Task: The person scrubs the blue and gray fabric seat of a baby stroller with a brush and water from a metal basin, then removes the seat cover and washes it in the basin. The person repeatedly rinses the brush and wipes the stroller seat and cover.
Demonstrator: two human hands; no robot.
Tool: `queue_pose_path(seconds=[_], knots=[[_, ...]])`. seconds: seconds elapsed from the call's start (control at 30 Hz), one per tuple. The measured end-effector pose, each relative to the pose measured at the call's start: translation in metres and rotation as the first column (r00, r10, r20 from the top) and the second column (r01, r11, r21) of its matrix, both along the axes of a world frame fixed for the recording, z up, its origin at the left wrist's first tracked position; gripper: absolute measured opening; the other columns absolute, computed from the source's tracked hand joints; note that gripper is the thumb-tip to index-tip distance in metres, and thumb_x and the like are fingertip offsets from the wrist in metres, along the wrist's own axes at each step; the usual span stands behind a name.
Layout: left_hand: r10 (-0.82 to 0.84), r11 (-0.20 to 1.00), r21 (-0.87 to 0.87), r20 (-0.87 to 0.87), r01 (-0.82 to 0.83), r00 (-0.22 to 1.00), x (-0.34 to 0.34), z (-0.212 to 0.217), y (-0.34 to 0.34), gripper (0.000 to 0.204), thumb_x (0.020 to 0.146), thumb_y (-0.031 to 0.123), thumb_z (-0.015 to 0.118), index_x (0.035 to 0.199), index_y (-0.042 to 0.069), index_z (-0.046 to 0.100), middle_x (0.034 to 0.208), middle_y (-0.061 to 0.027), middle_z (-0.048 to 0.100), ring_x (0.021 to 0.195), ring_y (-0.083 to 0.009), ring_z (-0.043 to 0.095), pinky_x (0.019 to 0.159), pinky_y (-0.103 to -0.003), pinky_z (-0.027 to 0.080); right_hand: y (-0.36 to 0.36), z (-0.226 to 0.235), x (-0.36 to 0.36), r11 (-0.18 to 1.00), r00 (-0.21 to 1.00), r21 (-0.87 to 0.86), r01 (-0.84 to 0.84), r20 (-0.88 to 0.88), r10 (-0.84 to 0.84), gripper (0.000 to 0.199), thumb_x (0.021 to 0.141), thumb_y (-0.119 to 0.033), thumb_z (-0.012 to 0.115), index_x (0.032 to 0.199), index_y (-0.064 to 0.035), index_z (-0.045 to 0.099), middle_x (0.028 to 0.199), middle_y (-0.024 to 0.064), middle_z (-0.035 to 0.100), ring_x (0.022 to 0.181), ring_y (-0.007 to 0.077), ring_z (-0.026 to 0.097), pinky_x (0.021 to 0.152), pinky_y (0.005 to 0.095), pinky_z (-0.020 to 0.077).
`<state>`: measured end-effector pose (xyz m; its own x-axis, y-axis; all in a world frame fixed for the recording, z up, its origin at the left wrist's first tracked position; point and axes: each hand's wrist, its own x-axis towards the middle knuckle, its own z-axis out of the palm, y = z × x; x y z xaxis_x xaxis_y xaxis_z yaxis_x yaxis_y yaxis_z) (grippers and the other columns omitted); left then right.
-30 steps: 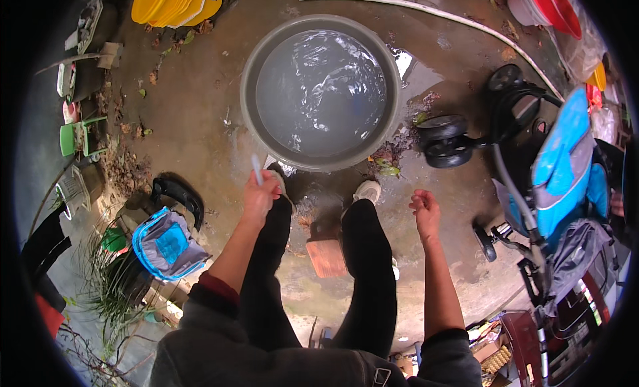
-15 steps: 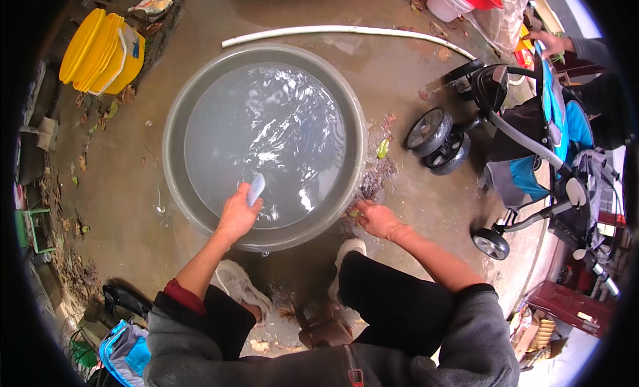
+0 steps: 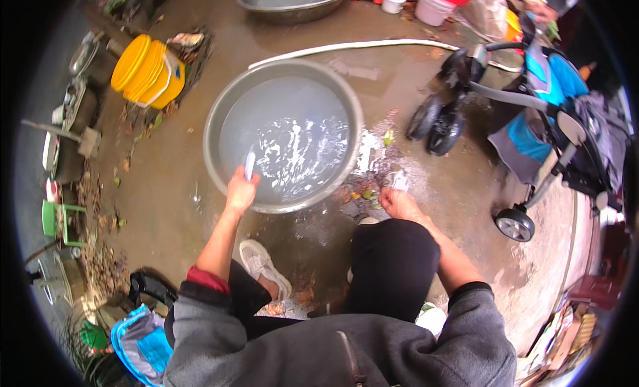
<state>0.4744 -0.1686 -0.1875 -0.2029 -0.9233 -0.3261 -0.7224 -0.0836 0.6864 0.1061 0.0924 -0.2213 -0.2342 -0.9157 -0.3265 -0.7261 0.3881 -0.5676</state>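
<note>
Versus a second ago, pale object (image 3: 249, 166) now over grey tub (image 3: 212, 137), near-left side: work has reached the water (image 3: 299, 110). Hands apart: left hand (image 3: 241, 189) clamped on it; right hand (image 3: 399, 204) near leaves (image 3: 369, 195), grip unclear.

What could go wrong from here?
Drop: the pale flat piece in the left hand could slip into the greyish water and be hard to spot.
Slip: the floor looks wet around the left shoe, and fallen leaves lie beside the grey basin, so footing may be poor.
</note>
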Motion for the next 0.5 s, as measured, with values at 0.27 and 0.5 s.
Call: queue_pose_path(seconds=[0.27,0.5], knots=[[0.025,1.000,0.011,-0.015,-0.025,1.000,0.007,0.021,0.059,0.019,0.087,0.019,0.067,0.096,0.004,0.059,0.077,-0.0110,0.065,0.062,-0.0201,0.064,0.058,-0.036,0.052,0.133,-0.049,-0.023,0.904,0.865,0.075,0.421,0.268,-0.425,0.023,0.096,-0.024,0.060,0.098,-0.0033,0.070,0.083,0.0189,0.072,0.078,0.0302,0.072,0.075,0.0425,0.0551],[0.008,0.999,-0.041,0.027,-0.007,1.000,-0.008,0.051,0.077,0.022,0.087,0.020,0.068,0.097,0.003,0.059,0.079,-0.0124,0.066,0.066,-0.0228,0.066,0.063,-0.038,0.053,0.177,-0.057,-0.034,0.787,0.684,0.200,0.584,0.401,-0.609,0.018,0.099,-0.019,0.062,0.099,-0.0013,0.068,0.083,0.0048,0.070,0.072,0.0129,0.067,0.067,0.0297,0.0569]])
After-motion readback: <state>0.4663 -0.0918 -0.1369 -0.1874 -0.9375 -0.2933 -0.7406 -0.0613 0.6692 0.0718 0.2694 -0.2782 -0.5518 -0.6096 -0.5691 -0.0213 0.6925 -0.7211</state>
